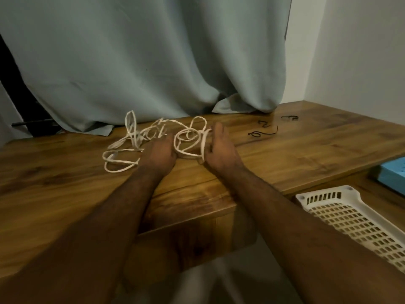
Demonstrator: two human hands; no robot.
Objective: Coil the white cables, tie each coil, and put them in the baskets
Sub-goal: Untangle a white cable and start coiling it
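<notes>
While the fingers of the right hand curl round a small coil of flat white cable, the left hand grips the coil's other side, both held just above the desk. Loose, tangled white cable trails left across the glossy wood-grain top. Thin black ties lie well apart to the right. A white perforated plastic basket sits lower right, a blue basket behind it. A grey-green curtain drapes onto the desk's back edge beside a pale wall.
</notes>
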